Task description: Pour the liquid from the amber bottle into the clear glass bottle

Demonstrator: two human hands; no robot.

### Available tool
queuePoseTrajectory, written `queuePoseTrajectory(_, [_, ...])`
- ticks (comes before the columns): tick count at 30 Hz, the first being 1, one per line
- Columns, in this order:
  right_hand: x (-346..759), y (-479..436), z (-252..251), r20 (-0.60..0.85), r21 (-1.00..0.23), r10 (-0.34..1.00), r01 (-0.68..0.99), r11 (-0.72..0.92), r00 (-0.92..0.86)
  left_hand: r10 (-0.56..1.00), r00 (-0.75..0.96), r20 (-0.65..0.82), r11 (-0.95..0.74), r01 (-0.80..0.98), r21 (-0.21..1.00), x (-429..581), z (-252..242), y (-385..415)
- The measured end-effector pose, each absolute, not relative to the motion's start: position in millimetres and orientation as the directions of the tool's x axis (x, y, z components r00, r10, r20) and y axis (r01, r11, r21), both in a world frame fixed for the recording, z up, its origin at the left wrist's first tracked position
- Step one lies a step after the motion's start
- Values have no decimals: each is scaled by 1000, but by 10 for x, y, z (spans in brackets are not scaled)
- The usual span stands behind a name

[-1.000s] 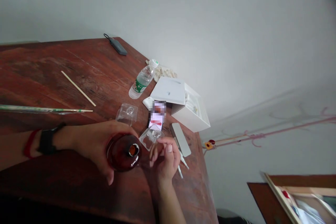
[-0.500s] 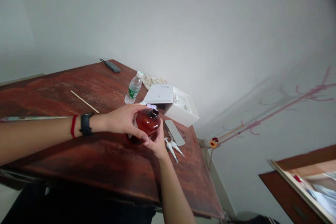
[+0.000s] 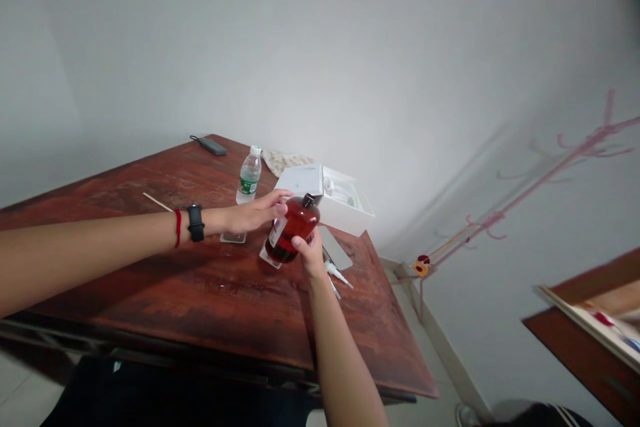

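Tilting over the desk (image 3: 200, 293) near its right edge, the dark red bottle (image 3: 293, 230) is gripped round its fat middle, left hand (image 3: 255, 212) curled on top and right hand (image 3: 311, 252) wrapped below, a good hold for what looks like heavy, slippery, breakable glass.

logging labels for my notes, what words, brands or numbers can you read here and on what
No text can be read.
Water bottle: green label, too small.
Brown bottle: pale label, blurred.
White box: no print visible.
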State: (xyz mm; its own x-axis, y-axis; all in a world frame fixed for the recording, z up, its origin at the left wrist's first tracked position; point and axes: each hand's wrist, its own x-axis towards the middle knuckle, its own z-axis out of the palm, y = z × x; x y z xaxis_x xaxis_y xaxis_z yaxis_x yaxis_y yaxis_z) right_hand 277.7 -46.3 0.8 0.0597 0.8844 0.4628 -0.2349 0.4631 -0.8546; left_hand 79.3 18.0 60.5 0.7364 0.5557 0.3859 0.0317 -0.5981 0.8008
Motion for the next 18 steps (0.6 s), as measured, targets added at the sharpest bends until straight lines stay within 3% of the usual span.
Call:
queuePoseTrajectory(7, [2929,-349,33,459,-816,868,-297,497,190,552,754,357,-720,215,660,720,373,247])
queuePoseTrajectory(12, [2979,-336,50,452,-798,844,-292,528,289,436,847,305,-825,239,513,738,261,202])
queuePoseTrajectory(18, [3021,-315,-2,431,-803,825,-262,535,365,411,858,308,-863,258,434,869,175,289])
